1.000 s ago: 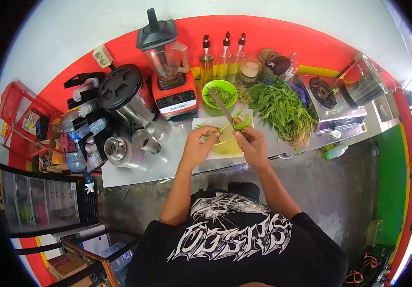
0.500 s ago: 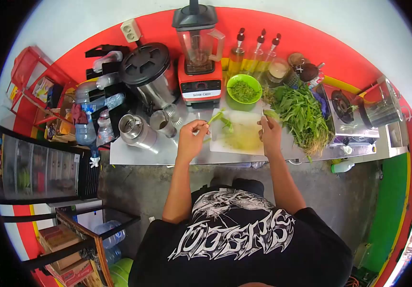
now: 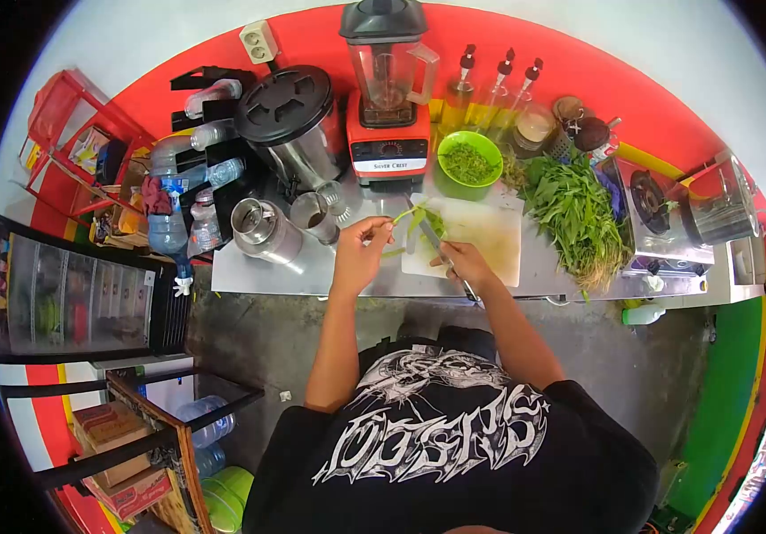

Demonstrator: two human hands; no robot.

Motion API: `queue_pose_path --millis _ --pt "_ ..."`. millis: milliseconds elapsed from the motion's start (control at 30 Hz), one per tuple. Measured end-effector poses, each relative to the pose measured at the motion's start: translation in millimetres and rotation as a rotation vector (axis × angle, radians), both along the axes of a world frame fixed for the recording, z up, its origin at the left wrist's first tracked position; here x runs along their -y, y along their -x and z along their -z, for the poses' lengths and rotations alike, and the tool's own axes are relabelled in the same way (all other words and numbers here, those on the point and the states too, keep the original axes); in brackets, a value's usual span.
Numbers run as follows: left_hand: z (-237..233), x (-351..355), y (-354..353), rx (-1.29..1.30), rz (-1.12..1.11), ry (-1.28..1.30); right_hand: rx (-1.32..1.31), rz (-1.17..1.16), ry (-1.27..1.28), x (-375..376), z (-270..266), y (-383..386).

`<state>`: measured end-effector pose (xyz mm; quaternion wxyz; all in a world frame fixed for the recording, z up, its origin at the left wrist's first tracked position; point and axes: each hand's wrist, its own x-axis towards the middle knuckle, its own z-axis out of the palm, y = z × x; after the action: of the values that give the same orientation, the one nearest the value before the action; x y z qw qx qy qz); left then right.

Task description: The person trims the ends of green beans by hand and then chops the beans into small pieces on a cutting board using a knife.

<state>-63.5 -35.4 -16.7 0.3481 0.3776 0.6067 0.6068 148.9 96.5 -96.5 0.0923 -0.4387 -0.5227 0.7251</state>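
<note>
**Knife back over the stems at the board's left end**

Left hand (image 3: 361, 247): thumb and fingertips pressed together, pinching the green stems (image 3: 405, 216) at their 9 o'clock end. The stems lie across the 10 o'clock corner of the cutting board (image 3: 494, 240).

Right hand (image 3: 463, 262): fingers wrapped closed round the handle of the knife (image 3: 427, 230), blade pointing to 11 o'clock and crossing the stems.

Change: half a second ago the right hand was at the board's 3 o'clock edge, beside the pile of leafy greens (image 3: 579, 214). It is now at 7 o'clock. The left pinch is unchanged.

Judgement: the work is at cutting, not fetching.

Around the board: green bowl (image 3: 469, 162) at 12 o'clock, metal cups (image 3: 312, 214) at 9 o'clock.
</note>
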Motion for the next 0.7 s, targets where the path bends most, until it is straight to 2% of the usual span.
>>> queue_pose_path --millis 133,200,233,267,367,400,467,700 --pt "-6 -3 -9 -0.089 0.031 0.059 0.000 -0.039 0.023 1 -32 -23" --pt "-2 -8 -11 -0.044 0.044 0.018 -0.094 0.084 -0.001 4 -45 -35" --pt "-1 -10 -12 -0.039 0.063 0.001 -0.038 0.118 -0.100 3 -48 -39" --pt "-1 -11 -13 -0.038 0.079 0.004 -0.036 0.134 -0.097 5 -52 -44" --pt "1 -20 -18 -0.010 0.088 -0.018 -0.299 0.181 -0.116 10 -82 -55" --pt "5 -24 -20 -0.009 0.101 -0.019 -0.297 0.194 -0.120 13 -92 -57" --pt "8 -28 -24 0.016 0.122 -0.067 -0.408 0.114 -0.109 17 -107 -60" --pt "0 -30 -31 -0.037 0.192 -0.092 -0.441 0.036 -0.124 26 -128 -49"
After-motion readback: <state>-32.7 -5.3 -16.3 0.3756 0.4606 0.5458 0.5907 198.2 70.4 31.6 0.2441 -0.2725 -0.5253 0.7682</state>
